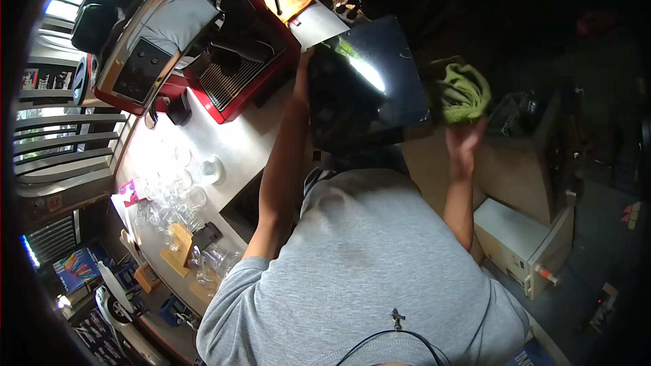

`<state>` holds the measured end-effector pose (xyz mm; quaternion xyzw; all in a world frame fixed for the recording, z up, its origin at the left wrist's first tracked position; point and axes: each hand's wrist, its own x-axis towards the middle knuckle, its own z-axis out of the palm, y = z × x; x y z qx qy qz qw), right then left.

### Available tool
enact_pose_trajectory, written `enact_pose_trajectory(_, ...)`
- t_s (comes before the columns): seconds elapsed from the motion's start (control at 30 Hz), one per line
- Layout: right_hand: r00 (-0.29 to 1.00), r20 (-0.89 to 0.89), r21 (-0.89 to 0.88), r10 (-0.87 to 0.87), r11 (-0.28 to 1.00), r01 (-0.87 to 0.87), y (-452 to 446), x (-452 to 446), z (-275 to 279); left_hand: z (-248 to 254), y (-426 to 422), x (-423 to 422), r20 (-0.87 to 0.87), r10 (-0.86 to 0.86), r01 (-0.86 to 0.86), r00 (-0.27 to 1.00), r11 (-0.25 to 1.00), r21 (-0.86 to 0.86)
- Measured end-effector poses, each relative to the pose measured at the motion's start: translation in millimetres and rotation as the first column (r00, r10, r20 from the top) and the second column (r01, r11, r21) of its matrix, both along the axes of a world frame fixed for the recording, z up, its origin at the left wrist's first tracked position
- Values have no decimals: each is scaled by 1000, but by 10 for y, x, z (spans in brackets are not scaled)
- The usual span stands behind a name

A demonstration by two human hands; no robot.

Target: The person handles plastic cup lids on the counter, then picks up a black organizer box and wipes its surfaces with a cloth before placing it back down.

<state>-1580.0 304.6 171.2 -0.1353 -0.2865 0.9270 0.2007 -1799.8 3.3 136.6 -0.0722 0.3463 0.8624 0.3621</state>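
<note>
A dark, glossy rectangular panel [359,88] is held up in front of the body, with a bright light reflected across its surface. My left hand [304,71] grips its left edge, the fingers partly hidden by the panel. To the right of the panel, a crumpled green cloth [465,93] is bunched up in my right hand [466,137], apart from the panel. The cloth covers most of the fingers of that hand.
A red and chrome espresso machine [234,71] stands on the white counter [237,142] at the upper left. Glasses and clear cups [176,203] crowd the counter's lower left part. A white box-shaped unit [512,237] is at the lower right.
</note>
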Motion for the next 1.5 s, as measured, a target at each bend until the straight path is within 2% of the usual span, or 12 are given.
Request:
enact_pose_trajectory(0.13,894,-382,-106,232,950,-292,-345,141,-292,236,75,132,59,-16,19,998,998,-57)
enact_pose_trajectory(0.2,974,-203,-349,105,921,-172,-434,251,-274,343,106,197,59,-37,42,998,995,-94)
enact_pose_trajectory(0.3,939,334,72,-78,996,58,-210,190,-349,52,103,210,131,-103,115,986,990,-86)
enact_pose_trajectory(0.43,915,344,894,-211,371,-251,-97,14,150,75,124,421,89,-160,167,983,982,-83)
enact_pose_trajectory(0.57,738,649,758,-185,77,-648,-46,-280,345,77,82,499,198,-223,240,955,969,-65)
enact_pose_trajectory(0.67,826,545,837,143,-137,-529,-283,-687,793,217,73,488,267,-214,233,940,972,-41)
enact_pose_trajectory(0.87,601,767,522,224,-762,-382,-542,-835,1089,156,-57,381,153,-191,223,970,946,-237)
enact_pose_trajectory(1.1,568,700,611,433,-775,-161,-1279,-391,1233,-25,-106,401,56,-186,177,981,974,142)
enact_pose_trajectory(1.3,725,607,667,325,-704,-243,-1182,-292,1216,350,-184,411,-5,-222,220,975,971,-96)
enact_pose_trajectory(1.37,787,569,696,238,-648,-308,-1022,-216,1207,219,-253,521,-382,-192,148,904,979,-142)
enact_pose_trajectory(1.43,828,524,756,200,-556,-344,-916,-156,1190,139,-281,525,-352,-167,117,921,980,-159)
enact_pose_trajectory(1.5,923,357,868,142,-415,-272,-820,-81,1037,50,-239,396,97,-143,157,985,975,-156)
